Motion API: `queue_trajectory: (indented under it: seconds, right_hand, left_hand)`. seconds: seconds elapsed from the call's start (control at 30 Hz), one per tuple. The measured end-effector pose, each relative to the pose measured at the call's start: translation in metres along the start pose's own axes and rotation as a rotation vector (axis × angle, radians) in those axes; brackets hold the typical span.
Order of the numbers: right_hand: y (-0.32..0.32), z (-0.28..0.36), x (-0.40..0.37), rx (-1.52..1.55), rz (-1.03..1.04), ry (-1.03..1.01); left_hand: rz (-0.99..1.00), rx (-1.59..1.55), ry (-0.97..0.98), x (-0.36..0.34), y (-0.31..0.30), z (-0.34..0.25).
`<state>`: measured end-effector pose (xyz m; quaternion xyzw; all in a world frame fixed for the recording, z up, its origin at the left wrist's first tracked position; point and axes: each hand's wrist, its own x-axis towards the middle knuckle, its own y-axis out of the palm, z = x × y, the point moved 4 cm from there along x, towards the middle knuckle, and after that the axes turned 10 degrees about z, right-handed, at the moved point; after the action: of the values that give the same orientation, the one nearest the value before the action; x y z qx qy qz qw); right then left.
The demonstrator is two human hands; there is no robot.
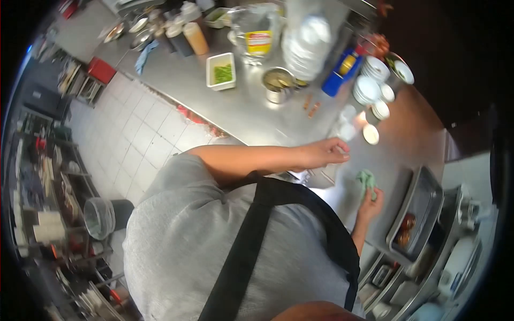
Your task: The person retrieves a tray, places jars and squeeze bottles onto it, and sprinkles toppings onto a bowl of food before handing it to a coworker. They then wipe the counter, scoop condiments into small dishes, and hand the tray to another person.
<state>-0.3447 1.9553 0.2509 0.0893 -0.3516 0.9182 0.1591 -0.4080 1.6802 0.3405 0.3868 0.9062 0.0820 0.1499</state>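
Observation:
My right hand (370, 203) is shut on a crumpled green cloth (365, 179) and presses it on the steel counter (385, 160). My left arm reaches across my grey shirt and black apron strap. My left hand (324, 152) hovers over the counter just left of the cloth, fingers drawn together at the tips. Whether it holds something small is too blurred to tell. Clear plastic cups (345, 122) stand just beyond the left hand.
A steel tray (423, 200) holding two dark round items lies right of the cloth. Stacked white bowls (372, 80), a small pot (278, 83), a white dish of greens (221, 70), bottles and a blue container (337, 77) crowd the far counter. A bin (99, 216) stands on the tiled floor.

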Motion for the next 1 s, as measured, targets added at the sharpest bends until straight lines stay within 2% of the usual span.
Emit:
queue_trajectory:
  seconds: [0.03, 0.07, 0.13, 0.17, 0.2, 0.23, 0.3, 0.37, 0.47, 0.53, 0.6, 0.63, 0.67, 0.73, 0.8, 0.87, 0.93, 0.97, 1.0]
  right_hand:
    - [0.003, -0.011, 0.008, 0.032, 0.013, 0.084]
    - [0.009, -0.018, 0.016, -0.079, 0.027, 0.139]
    - [0.019, -0.021, 0.025, -0.313, 0.051, 0.261]
    - [0.022, -0.003, 0.023, -0.404, -0.031, 0.162]
    - [0.022, 0.023, 0.024, -0.492, -0.118, 0.061]
    - [0.027, 0.053, 0.028, -0.576, -0.209, -0.042]
    - [0.045, 0.119, 0.029, -0.531, -0.325, -0.152]
    - [0.071, 0.191, 0.024, -0.446, -0.400, -0.283]
    - [0.158, 0.288, 0.043, -0.023, -0.175, -0.499]
    - [0.235, 0.356, 0.067, 0.299, 0.167, -0.552]
    - [0.308, 0.419, 0.095, 0.381, 0.502, -0.565]
    - [0.344, 0.447, 0.115, 0.431, 0.563, -0.633]
    - [0.379, 0.471, 0.139, 0.521, 0.607, -0.592]
    - [0.454, 0.516, 0.191, 0.623, 0.693, -0.463]
    - [0.506, 0.561, 0.230, 0.544, 0.719, -0.398]
    - [0.549, 0.583, 0.257, 0.574, 0.778, -0.228]
    - [0.587, 0.597, 0.277, 0.594, 0.846, -0.222]
    - [0.598, 0.597, 0.280, 0.599, 0.881, -0.203]
    - [0.600, 0.600, 0.279, 0.568, 0.917, -0.287]
  left_hand:
    - [-0.008, 0.093, 0.175, -0.016, -0.029, -0.017]
    - [-0.005, 0.194, 0.346, -0.035, -0.060, -0.030]
    - [-0.324, 0.426, 0.638, -0.086, -0.130, -0.063]
    - [-0.615, 0.560, 0.731, -0.121, -0.162, -0.085]
    - [-0.864, 0.519, 0.847, -0.150, -0.204, -0.091]
    - [-1.034, 0.530, 0.889, -0.180, -0.253, -0.095]
    - [-1.383, 0.475, 0.853, -0.238, -0.344, -0.091]
    - [-1.566, 0.596, 0.610, -0.283, -0.440, -0.078]
    - [-1.515, 0.653, 0.449, -0.304, -0.533, -0.067]
    - [-1.468, 0.697, 0.420, -0.297, -0.554, -0.073]
    - [-1.411, 0.741, 0.465, -0.288, -0.564, -0.078]
    - [-1.504, 0.839, 0.415, -0.286, -0.564, -0.080]
    - [-1.560, 0.779, 0.353, -0.287, -0.558, -0.086]
    - [-1.569, 0.795, 0.260, -0.291, -0.574, -0.084]
    - [-1.455, 0.818, 0.178, -0.298, -0.580, -0.084]
    - [-1.569, 0.965, 0.290, -0.321, -0.583, -0.091]
    - [-1.673, 0.952, 0.516, -0.356, -0.612, -0.106]
    - [-1.684, 0.910, 0.531, -0.373, -0.624, -0.118]
    - [-1.693, 0.867, 0.549, -0.388, -0.638, -0.136]
